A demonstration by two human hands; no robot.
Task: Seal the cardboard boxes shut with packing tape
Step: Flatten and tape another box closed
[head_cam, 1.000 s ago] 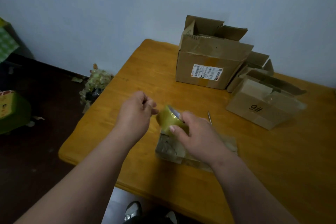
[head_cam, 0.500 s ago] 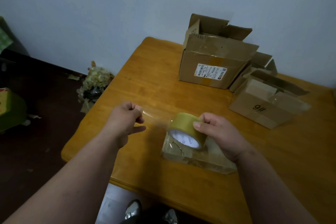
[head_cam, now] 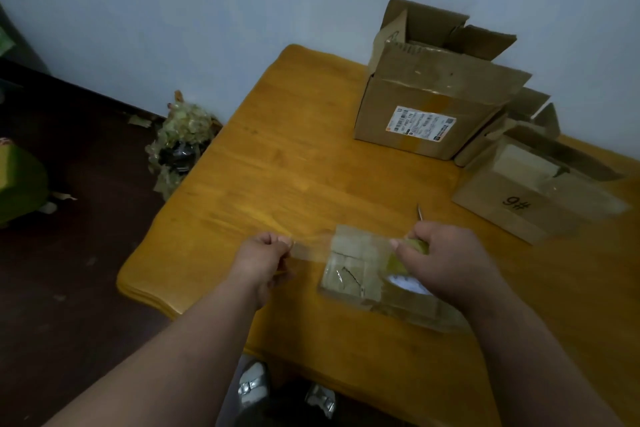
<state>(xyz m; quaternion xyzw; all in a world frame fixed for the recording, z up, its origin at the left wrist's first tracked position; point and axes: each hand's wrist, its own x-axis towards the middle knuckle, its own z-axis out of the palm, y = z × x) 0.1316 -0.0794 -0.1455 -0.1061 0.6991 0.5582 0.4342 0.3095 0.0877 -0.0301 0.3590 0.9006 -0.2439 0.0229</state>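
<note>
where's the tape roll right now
The tape roll is in the right hand, low over the right part of the small flat box near the table's front edge.

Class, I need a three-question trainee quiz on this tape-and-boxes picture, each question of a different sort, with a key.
1. True or false: the large open cardboard box with a white shipping label is already sealed.
2. Which hand holds the yellowish roll of packing tape? A left hand; B right hand; C neither.
3. Fill in: the clear strip of pulled tape stretches over the small flat cardboard box on the orange wooden ____.

Key: 1 false, its flaps stand open. 2 B. 3 table.
</note>
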